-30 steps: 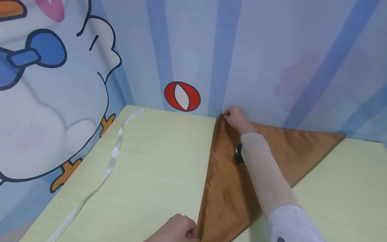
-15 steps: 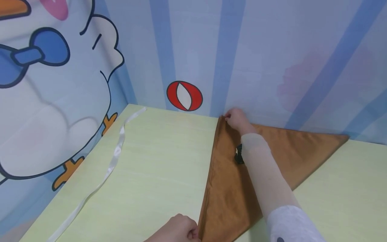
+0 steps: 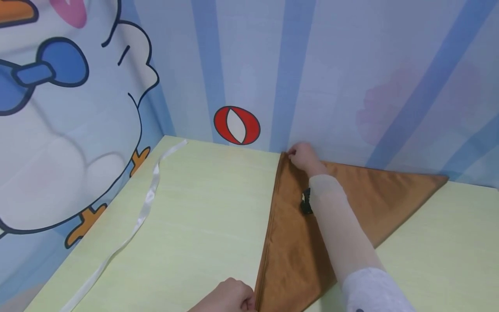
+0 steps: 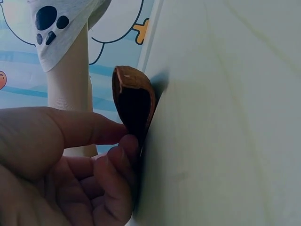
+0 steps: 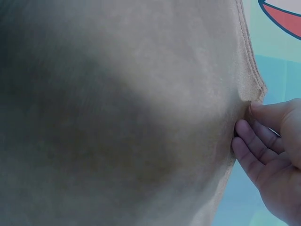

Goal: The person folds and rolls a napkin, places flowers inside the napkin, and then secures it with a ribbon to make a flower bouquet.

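A brown cloth, folded into a triangle, lies on the pale yellow table with its hemmed left edge running front to back. My right hand pinches its far left corner close to the back wall; thumb and fingertips meet at the hem in the right wrist view. At the near end of that edge, my left hand pinches the cloth between thumb and finger. In the left wrist view the folded cloth edge curls up as a loop above the fingertips. My right forearm covers part of the cloth's middle.
A white ribbon runs along the left side of the table. Behind the table rises a blue striped wall cloth; another with a cartoon bird stands at the left. A black wrist device shows under the right forearm.
The far left corner of the cloth and my right hand have come slightly lower, toward me. My left hand keeps its hold at the near end.
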Motion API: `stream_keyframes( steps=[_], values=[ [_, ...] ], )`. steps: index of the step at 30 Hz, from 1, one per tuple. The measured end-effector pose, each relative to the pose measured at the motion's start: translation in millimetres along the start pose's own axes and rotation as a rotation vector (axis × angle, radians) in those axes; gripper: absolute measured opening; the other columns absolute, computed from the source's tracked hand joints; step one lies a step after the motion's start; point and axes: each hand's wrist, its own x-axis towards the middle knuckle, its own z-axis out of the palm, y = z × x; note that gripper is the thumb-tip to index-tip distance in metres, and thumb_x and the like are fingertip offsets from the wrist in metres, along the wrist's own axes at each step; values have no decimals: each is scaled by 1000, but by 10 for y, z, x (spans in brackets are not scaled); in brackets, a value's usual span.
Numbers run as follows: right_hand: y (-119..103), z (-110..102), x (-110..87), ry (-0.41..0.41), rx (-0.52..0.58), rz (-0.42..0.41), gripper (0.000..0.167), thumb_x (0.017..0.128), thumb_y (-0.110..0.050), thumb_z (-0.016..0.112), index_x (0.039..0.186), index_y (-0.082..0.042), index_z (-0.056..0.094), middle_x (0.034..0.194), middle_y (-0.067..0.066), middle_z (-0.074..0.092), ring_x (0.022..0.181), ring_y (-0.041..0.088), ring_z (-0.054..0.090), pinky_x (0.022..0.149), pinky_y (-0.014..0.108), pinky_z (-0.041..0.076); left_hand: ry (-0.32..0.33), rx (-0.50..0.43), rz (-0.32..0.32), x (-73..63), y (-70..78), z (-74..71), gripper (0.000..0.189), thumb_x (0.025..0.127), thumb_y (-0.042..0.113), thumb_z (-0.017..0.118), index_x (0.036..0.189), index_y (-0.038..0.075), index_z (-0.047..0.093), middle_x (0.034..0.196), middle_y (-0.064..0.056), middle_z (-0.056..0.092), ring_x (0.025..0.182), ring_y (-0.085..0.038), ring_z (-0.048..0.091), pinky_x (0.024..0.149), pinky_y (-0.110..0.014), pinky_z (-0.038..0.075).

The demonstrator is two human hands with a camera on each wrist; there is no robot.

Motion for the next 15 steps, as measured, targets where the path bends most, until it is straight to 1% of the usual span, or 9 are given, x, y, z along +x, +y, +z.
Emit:
stream_keyframes(
  steps=[4,8,13,15],
  values=[
    [8,38,2,5,4,-9,29,96,-6,51,118,9,62,122,25,60,114,37,55,96,45,44,-5,8,-16,-6,8,-2,12,76,8,70,66,5,65,51,6,52,49,2,41,51,-16,40],
    [22,66,8,24,-9,-27,30,94,-4,52,119,10,60,121,26,60,113,38,56,97,45,44,-11,-4,-10,-11,14,-5,13,77,8,70,66,4,65,51,5,53,48,2,41,50,-16,39],
    [34,67,0,42,-6,-47,30,92,-3,54,118,11,60,119,26,61,113,38,56,97,45,44,-9,-27,-6,-3,12,-3,13,76,8,70,65,4,65,50,7,51,47,2,40,49,-16,38],
    [37,64,-8,41,-1,-59,29,92,-3,55,118,10,60,119,26,61,113,38,56,98,45,43,-4,-18,1,0,6,-2,12,76,7,69,64,4,65,51,8,51,48,2,39,48,-16,38]
  ],
)
